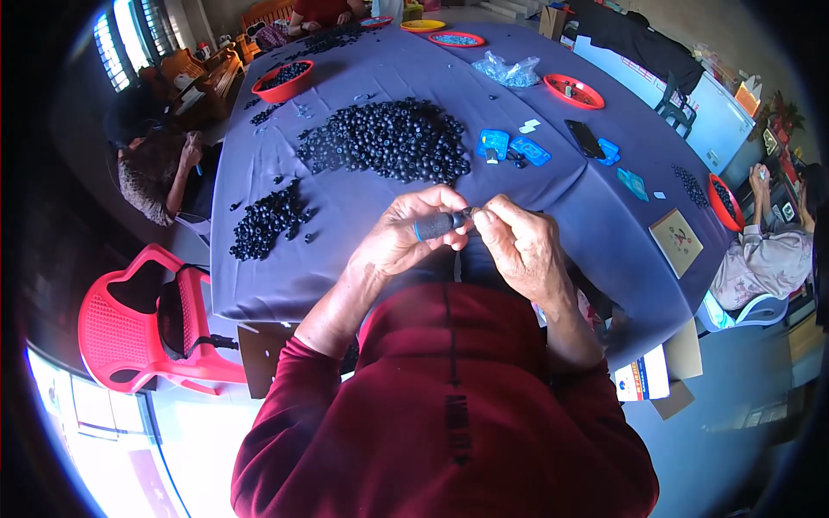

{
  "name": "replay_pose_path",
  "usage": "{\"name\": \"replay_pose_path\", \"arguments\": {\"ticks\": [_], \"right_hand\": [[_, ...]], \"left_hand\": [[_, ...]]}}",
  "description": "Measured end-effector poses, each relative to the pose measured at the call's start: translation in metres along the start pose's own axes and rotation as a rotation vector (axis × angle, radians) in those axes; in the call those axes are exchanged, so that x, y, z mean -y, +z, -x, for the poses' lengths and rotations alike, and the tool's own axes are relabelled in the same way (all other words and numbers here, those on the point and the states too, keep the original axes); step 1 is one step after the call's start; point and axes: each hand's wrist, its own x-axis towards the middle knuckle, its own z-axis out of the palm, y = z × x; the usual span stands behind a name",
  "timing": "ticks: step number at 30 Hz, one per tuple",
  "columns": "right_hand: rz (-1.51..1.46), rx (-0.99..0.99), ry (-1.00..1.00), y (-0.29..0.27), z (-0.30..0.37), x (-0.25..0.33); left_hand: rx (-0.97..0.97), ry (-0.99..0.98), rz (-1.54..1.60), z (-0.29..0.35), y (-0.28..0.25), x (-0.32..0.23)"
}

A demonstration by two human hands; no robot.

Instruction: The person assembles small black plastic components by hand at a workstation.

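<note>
In front of my chest, at the near edge of the cloth-covered table, my two hands meet. My left hand (404, 235) pinches a small black part (467, 212), and one of its fingers wears a black finger sleeve (433, 227) with a blue rim. Closed at the same part, the thumb and forefinger of my right hand (525, 246) grip its other side; the exact shape is too small to make out. Just beyond them lies a large heap of round black parts (389, 138). To the left is a smaller heap of black pieces (269, 220).
A red basin (285, 90) holds more black parts. Blue packets (494, 142) and a dark phone (585, 138) lie right of the heap, near a clear bag (507, 71). Co-workers sit left (155, 173) and right (760, 259). A red plastic chair (129, 324) stands at the left.
</note>
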Motion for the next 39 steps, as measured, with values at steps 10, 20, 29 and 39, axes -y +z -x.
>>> {"name": "replay_pose_path", "arguments": {"ticks": [10,20,29,39], "right_hand": [[-0.037,-0.009,-0.002,0.0002,-0.0008,-0.0013],[0.038,0.023,0.009,0.0006,-0.001,0.0019],[0.07,0.024,0.018,0.0,-0.0007,0.0032],[0.07,-0.03,-0.036,0.0044,-0.0013,0.0027]], "left_hand": [[-0.042,0.052,-0.147,0.0008,0.0039,0.0023],[-0.095,0.077,-0.31,0.0014,0.0054,0.0019],[-0.099,0.09,-0.326,0.0023,0.0049,0.0022],[-0.118,0.076,-0.235,0.0017,0.0076,0.0009]]}}
